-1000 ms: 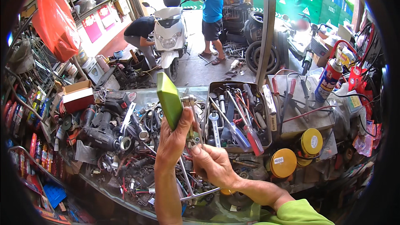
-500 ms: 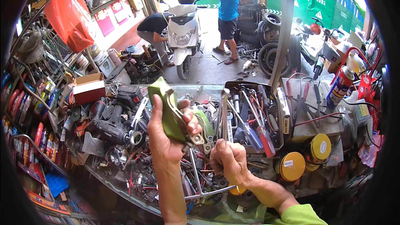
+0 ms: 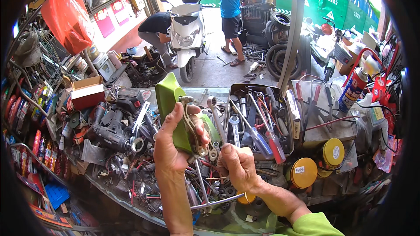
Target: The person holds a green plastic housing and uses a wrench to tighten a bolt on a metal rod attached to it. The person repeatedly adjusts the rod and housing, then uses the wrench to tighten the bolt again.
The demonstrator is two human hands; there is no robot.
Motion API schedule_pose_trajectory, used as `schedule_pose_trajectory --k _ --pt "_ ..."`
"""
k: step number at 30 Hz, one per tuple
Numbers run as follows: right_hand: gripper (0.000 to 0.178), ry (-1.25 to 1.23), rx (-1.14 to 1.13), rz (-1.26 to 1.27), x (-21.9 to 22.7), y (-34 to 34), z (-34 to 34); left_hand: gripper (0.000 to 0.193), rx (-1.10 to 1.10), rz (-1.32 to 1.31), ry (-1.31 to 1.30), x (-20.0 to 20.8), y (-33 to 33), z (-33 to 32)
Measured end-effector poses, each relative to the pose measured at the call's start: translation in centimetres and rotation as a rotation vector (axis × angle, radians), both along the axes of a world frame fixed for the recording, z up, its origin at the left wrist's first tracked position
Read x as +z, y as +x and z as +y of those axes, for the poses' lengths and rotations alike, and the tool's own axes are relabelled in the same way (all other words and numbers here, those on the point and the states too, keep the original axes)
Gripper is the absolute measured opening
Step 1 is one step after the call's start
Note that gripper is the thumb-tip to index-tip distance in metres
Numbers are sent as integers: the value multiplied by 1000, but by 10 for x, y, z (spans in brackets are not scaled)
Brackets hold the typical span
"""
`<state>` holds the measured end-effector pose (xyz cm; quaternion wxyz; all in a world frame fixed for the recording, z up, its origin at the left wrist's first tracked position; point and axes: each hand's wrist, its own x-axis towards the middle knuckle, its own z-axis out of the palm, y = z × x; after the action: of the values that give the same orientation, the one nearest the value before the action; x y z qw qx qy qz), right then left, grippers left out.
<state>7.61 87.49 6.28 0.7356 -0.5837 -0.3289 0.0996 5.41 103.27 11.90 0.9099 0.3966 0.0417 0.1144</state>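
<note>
In my left hand [image 3: 175, 144] is a green plastic piece [image 3: 171, 105], which looks like a motorcycle handguard. A silver metal bracket [image 3: 191, 124] with bolts runs along its side, under my bent fingers. My right hand [image 3: 240, 166] is closed around the lower end of a wrench [image 3: 217, 120]; its ring head points up and is apart from the bracket. Below the two hands, a grey metal rod [image 3: 202, 181] meets a thin curved bar [image 3: 218, 202]. Another green piece [image 3: 209, 126] lies behind my left fingers, partly hidden.
An open tool box [image 3: 258, 94] with screwdrivers stands beyond my right hand. Yellow-lidded cans [image 3: 304, 172] and a spray can [image 3: 352, 89] are to the right. A power drill [image 3: 114, 129] and loose parts cover the left. Two people stand near a white scooter [image 3: 186, 39] behind.
My left hand has turned the green piece more upright, so its bracket faces me more. The wrench now leans further left in my right hand. The whole view has shifted slightly.
</note>
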Motion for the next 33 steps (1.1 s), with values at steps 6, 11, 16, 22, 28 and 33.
schedule_pose_trajectory --k 6,11,16,22,28,33 --pt "48 6 -10 -51 -1 -2 4 41 80 20 159 3 -5 -6" --pt "47 -55 -34 -100 -4 0 3 40 111 41 253 8 -6 -14" --pt "46 -114 -26 -146 0 1 3 33 130 1 373 12 -10 -17" --pt "40 -234 37 -265 -10 7 6 31 167 -15 486 13 -9 -21" --pt "27 -315 26 -380 -1 5 4 28 172 -1 507 11 -7 -22" --pt "21 -339 -61 -342 -2 -1 8 27 294 -12 514 12 -5 -28"
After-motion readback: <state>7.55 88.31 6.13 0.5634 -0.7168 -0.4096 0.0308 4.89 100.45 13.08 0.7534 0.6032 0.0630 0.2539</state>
